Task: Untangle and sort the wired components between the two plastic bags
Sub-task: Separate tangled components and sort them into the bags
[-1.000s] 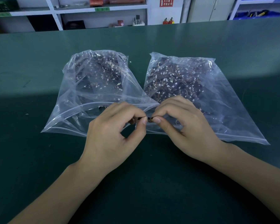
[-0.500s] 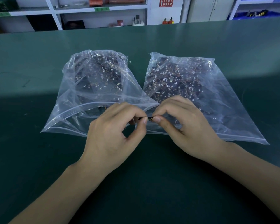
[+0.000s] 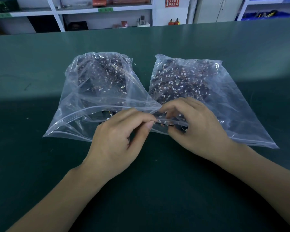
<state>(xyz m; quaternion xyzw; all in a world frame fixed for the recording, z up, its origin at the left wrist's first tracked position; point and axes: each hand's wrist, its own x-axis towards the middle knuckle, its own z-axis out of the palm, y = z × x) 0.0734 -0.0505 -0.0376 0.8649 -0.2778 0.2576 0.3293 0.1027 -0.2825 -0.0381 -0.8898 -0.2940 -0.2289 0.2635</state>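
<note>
1. Pinching a small dark wired component between them, the left hand and right hand meet at the bag mouths.
2. Left bag and right bag, clear crinkled plastic, hold dark tangled parts with white connectors.
3. Both bags lie on a smooth green table; white shelves stand behind.

Both bags crowd ahead — near table open
</note>
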